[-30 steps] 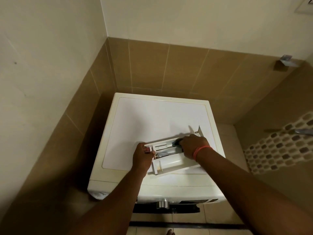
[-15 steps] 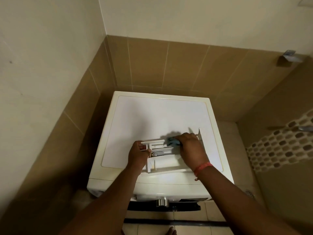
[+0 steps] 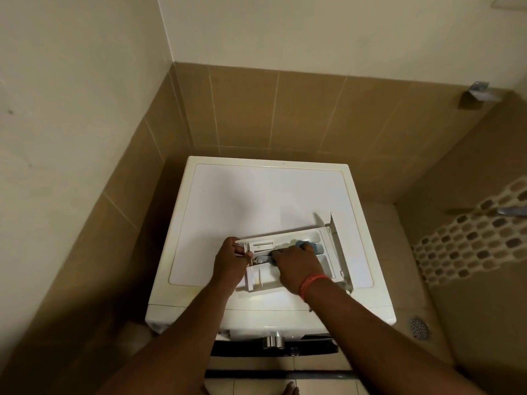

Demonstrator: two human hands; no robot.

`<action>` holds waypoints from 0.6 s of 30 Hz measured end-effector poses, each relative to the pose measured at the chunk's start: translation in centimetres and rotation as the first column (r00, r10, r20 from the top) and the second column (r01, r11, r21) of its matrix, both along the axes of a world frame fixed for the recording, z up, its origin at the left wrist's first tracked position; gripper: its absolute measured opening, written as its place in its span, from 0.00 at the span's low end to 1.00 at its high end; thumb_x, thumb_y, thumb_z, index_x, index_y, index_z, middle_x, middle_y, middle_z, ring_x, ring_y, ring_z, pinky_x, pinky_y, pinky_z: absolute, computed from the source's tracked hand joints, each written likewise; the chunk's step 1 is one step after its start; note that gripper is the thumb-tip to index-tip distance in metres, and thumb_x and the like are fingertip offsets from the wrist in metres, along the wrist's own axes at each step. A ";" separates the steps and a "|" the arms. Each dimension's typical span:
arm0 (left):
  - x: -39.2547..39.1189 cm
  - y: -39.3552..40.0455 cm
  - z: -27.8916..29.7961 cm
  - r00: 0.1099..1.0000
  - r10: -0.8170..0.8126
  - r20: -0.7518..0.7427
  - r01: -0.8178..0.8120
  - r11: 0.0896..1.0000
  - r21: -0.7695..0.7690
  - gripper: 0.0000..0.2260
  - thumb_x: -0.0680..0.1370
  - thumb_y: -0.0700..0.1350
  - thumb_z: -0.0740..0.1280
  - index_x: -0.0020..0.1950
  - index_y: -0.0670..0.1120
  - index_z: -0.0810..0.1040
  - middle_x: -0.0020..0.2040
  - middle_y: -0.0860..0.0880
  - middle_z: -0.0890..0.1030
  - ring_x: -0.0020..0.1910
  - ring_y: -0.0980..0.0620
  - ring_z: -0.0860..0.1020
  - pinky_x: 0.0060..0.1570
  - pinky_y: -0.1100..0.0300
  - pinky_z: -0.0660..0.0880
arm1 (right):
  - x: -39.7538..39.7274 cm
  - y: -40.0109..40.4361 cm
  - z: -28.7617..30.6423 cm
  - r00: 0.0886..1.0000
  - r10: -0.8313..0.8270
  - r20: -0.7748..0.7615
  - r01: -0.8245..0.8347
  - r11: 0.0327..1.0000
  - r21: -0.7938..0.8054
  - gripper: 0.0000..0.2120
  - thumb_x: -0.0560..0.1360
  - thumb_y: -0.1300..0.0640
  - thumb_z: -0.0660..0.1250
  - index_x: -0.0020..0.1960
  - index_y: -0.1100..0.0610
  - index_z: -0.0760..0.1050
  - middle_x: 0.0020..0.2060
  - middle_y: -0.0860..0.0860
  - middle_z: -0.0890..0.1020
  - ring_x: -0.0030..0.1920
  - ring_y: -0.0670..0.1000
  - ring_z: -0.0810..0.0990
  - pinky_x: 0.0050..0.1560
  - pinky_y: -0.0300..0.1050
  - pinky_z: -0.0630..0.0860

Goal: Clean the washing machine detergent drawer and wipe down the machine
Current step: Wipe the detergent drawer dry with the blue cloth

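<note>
The white detergent drawer (image 3: 328, 252) lies on top of the white washing machine (image 3: 256, 201), near its front right. My left hand (image 3: 229, 262) grips the drawer's left end. My right hand (image 3: 296, 265) holds a blue cloth (image 3: 309, 246) and presses it into the drawer's middle compartments. Part of the cloth sticks out beyond my fingers. The drawer's front panel (image 3: 339, 246) stands up at the right end.
The machine stands in a corner between brown tiled walls at left and back. A floor drain (image 3: 419, 327) lies at the right. A chrome knob (image 3: 273, 340) sits on the machine's front panel. A metal bracket (image 3: 482, 91) juts from the right wall.
My right hand with the cloth has slid left inside the drawer, from the back edge toward the middle compartments. My left hand keeps its hold on the drawer's left end.
</note>
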State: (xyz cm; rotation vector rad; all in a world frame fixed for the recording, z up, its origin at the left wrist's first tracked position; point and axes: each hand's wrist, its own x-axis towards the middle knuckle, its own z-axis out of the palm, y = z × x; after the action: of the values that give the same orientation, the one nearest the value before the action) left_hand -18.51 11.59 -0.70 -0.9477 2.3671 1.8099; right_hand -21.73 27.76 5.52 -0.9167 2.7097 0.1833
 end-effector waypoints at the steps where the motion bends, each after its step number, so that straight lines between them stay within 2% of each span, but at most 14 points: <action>1: 0.0 0.0 0.0 1.000 -0.002 -0.005 0.002 1.000 0.007 0.17 0.74 0.36 0.71 0.61 0.46 0.72 0.45 0.46 0.82 0.44 0.50 0.81 0.40 0.66 0.72 | -0.6 0.6 0.4 0.999 0.035 0.014 -0.035 0.999 0.017 0.17 0.76 0.59 0.59 0.62 0.48 0.74 0.53 0.50 0.83 0.57 0.56 0.79 0.65 0.53 0.65; 4: 0.0 0.0 -0.2 1.000 -0.002 -0.009 0.002 1.000 0.021 0.19 0.74 0.33 0.70 0.62 0.43 0.72 0.46 0.42 0.82 0.42 0.51 0.80 0.37 0.70 0.71 | -2.7 2.5 2.2 0.998 0.020 0.067 -0.032 0.982 0.188 0.18 0.78 0.56 0.56 0.64 0.44 0.74 0.55 0.49 0.82 0.58 0.55 0.79 0.63 0.51 0.67; 6: -0.1 0.4 -0.4 1.000 -0.011 -0.011 0.011 1.000 0.000 0.19 0.74 0.34 0.71 0.63 0.43 0.72 0.46 0.44 0.81 0.44 0.50 0.80 0.40 0.69 0.71 | -3.1 3.0 3.2 1.000 0.001 0.031 -0.010 0.957 0.290 0.16 0.80 0.55 0.54 0.62 0.46 0.76 0.56 0.50 0.82 0.60 0.56 0.78 0.62 0.52 0.69; 8: -0.1 0.8 -0.3 1.000 -0.004 -0.005 0.004 1.000 -0.009 0.18 0.74 0.36 0.71 0.62 0.44 0.72 0.46 0.43 0.80 0.45 0.49 0.79 0.41 0.69 0.71 | -2.4 2.1 3.7 0.999 0.006 0.033 -0.017 0.943 0.331 0.17 0.80 0.58 0.53 0.64 0.50 0.75 0.58 0.53 0.81 0.61 0.57 0.78 0.62 0.51 0.69; 11: -0.2 0.7 -0.5 1.000 0.002 -0.004 -0.002 1.000 -0.016 0.18 0.74 0.35 0.71 0.63 0.43 0.72 0.47 0.43 0.81 0.46 0.48 0.79 0.39 0.71 0.70 | -1.2 1.1 2.6 0.998 -0.011 0.061 -0.003 0.974 0.224 0.19 0.78 0.62 0.57 0.66 0.52 0.74 0.58 0.54 0.81 0.59 0.57 0.79 0.61 0.48 0.70; 13: -0.1 0.2 -0.5 1.000 -0.008 -0.004 0.008 0.999 -0.041 0.18 0.75 0.36 0.70 0.63 0.44 0.72 0.48 0.44 0.81 0.45 0.49 0.80 0.36 0.72 0.69 | -1.8 2.2 1.9 0.979 -0.126 0.157 0.136 0.989 -0.056 0.20 0.76 0.65 0.59 0.65 0.53 0.76 0.57 0.53 0.82 0.58 0.55 0.79 0.58 0.44 0.71; 14: -0.1 0.0 -0.5 1.000 -0.012 -0.003 0.011 0.999 -0.051 0.17 0.75 0.37 0.70 0.62 0.44 0.71 0.47 0.45 0.81 0.45 0.49 0.80 0.36 0.71 0.69 | -2.0 2.9 1.9 0.951 -0.191 0.242 0.245 0.944 -0.220 0.20 0.75 0.68 0.60 0.63 0.54 0.78 0.56 0.53 0.82 0.56 0.53 0.80 0.57 0.43 0.72; 15: 0.0 0.0 -0.5 1.000 -0.012 -0.003 0.011 0.998 -0.055 0.17 0.75 0.38 0.70 0.62 0.44 0.71 0.47 0.45 0.81 0.45 0.49 0.79 0.37 0.70 0.69 | -2.0 3.8 1.9 0.917 -0.251 0.312 0.362 0.852 -0.379 0.21 0.73 0.71 0.60 0.59 0.54 0.80 0.53 0.53 0.83 0.53 0.51 0.80 0.55 0.41 0.72; 17: 0.1 0.1 -0.5 1.000 0.003 -0.007 -0.003 0.999 -0.050 0.17 0.76 0.38 0.70 0.62 0.44 0.71 0.45 0.47 0.80 0.45 0.49 0.79 0.39 0.66 0.71 | -1.7 5.1 2.1 0.824 -0.373 0.426 0.566 0.538 -0.624 0.22 0.73 0.73 0.59 0.54 0.52 0.81 0.48 0.50 0.83 0.46 0.49 0.80 0.48 0.40 0.74; 18: 0.1 0.1 -0.4 1.000 0.010 -0.010 -0.011 0.999 -0.046 0.17 0.76 0.38 0.70 0.62 0.44 0.72 0.44 0.48 0.79 0.45 0.49 0.79 0.41 0.64 0.72 | -1.4 5.7 2.4 0.794 -0.406 0.452 0.600 0.400 -0.693 0.22 0.74 0.73 0.59 0.54 0.51 0.80 0.47 0.50 0.83 0.42 0.50 0.80 0.45 0.41 0.76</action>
State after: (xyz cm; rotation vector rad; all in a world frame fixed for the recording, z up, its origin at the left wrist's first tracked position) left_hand -18.38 11.74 -1.13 -0.9600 2.4243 1.7754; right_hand -23.13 33.44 7.90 -0.1443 2.6425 -1.3389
